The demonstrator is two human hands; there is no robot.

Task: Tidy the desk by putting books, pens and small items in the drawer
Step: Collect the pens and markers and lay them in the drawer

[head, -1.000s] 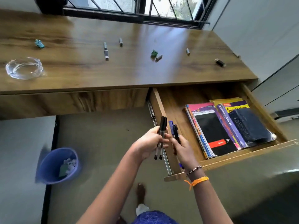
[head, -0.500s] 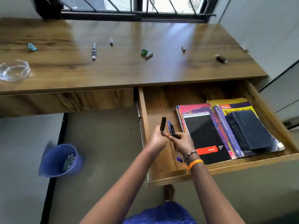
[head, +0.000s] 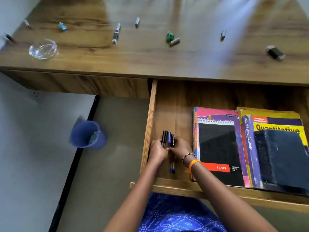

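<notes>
The wooden drawer (head: 148,124) stands pulled out under the desk (head: 150,61). Inside its left part, my left hand (head: 157,152) and my right hand (head: 181,148) together hold a bunch of black and blue pens (head: 168,139) low against the drawer floor. The pens point away from me, their lower ends showing between my wrists. To the right lie a black spiral notebook (head: 219,151) on pink and purple books, and a yellow "Quantitative" book (head: 275,126) under a dark pouch (head: 280,158).
On the desk top lie a glass ashtray (head: 43,49), a marker (head: 116,33), several small grey cylinders, a green item (head: 170,37), a blue item (head: 62,26) and a black item (head: 275,52). A blue waste bin (head: 87,134) stands on the floor at left.
Both hands have gone down and forward from the drawer's front edge into its left part, carrying the pens. The camera has tilted down and come closer.
</notes>
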